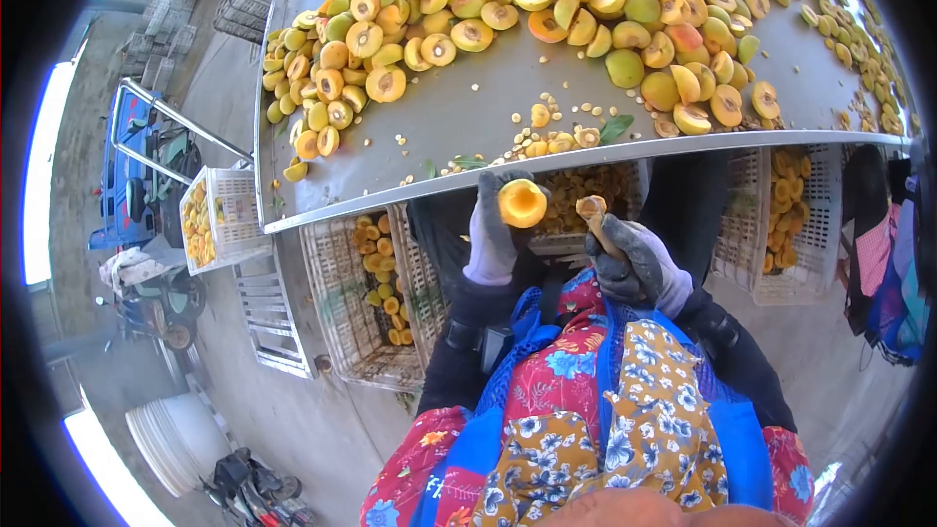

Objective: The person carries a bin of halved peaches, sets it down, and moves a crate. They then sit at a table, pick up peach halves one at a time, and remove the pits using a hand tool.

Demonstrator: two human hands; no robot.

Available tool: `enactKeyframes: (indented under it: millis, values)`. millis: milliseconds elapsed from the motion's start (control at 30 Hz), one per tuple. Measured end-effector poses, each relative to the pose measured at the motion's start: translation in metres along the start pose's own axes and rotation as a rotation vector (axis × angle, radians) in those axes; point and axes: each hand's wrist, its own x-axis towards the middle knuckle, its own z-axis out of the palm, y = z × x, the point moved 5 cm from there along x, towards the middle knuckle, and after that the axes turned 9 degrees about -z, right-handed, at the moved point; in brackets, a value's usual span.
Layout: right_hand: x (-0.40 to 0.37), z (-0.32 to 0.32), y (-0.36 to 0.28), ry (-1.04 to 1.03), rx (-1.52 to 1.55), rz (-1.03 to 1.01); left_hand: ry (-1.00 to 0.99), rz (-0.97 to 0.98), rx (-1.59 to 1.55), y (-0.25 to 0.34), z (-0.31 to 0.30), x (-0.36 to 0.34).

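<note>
My left hand [494, 229], in a grey and white glove, holds a halved yellow fruit [522, 204] with its hollow cut side facing up, just off the table's front edge. Gloved the same way, my right hand [634, 263] is closed round the handle of a small pitting tool [597, 222]. Something brownish sits at the tool's tip, too small to tell. The tool and the fruit are apart. Below and between my hands is a crate of fruit halves [576, 197], partly hidden by the gloves.
Fruit halves [439, 49] are heaped on the metal table [468, 127], with loose pits and leaves near its edge. Crates holding fruit stand below at left [337, 303] and right [739, 234]. Another crate [239, 220], a blue vehicle [127, 166] and stacked white tubs [181, 439] are farther left.
</note>
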Motion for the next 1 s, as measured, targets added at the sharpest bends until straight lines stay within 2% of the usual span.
enactKeyframes:
  millis: [67,133,167,233,267,333,367,433,467,500,600,667,767,833,933,1000]
  values:
    - [0.006,-0.006,0.006,0.055,-0.060,0.071,0.049,-0.086,-0.037,0.008,-0.031,-0.009]
    - [0.014,-0.017,0.010,0.114,-0.088,0.113,0.238,-0.097,0.018,0.025,-0.059,-0.026]
    - [0.018,-0.023,0.014,0.068,-0.019,0.166,0.310,0.156,0.460,0.034,-0.098,-0.026]
    - [0.024,-0.035,0.018,-0.016,0.120,0.267,0.571,0.314,0.950,0.058,-0.143,-0.046]
    - [0.025,-0.036,0.013,0.040,0.022,0.262,0.770,0.220,0.987,0.073,-0.154,-0.060]
    - [0.022,-0.037,0.005,0.153,-0.173,0.246,1.332,0.283,1.890,0.103,-0.152,-0.069]
    - [0.026,-0.048,0.008,0.057,-0.188,0.225,1.335,0.363,1.913,0.115,-0.150,-0.060]
    - [0.028,-0.036,0.002,0.113,-0.190,0.229,1.069,0.363,1.531,0.157,-0.116,-0.019]
    - [0.029,-0.032,-0.001,0.143,-0.191,0.231,1.002,0.448,1.566,0.169,-0.105,0.013]
    - [0.029,-0.030,-0.004,0.086,-0.158,0.237,0.932,0.533,1.599,0.178,-0.092,0.047]
    - [0.030,-0.022,-0.015,0.144,-0.409,0.140,0.976,0.587,1.741,0.189,-0.062,0.140]
    - [0.030,-0.014,-0.025,0.166,-0.526,0.095,0.976,0.604,1.786,0.172,-0.066,0.189]
    - [0.031,-0.021,-0.024,0.213,-0.624,-0.019,0.835,0.611,1.665,0.167,-0.058,0.205]
    - [0.036,-0.023,-0.031,0.164,-0.882,-0.240,0.675,0.582,1.631,0.159,-0.053,0.187]
    - [0.034,0.005,-0.055,0.079,-1.251,-0.531,0.499,0.360,0.778,0.136,-0.077,0.155]
    - [0.031,0.030,-0.064,0.020,-1.424,-0.653,0.222,0.165,0.384,0.117,-0.049,0.109]
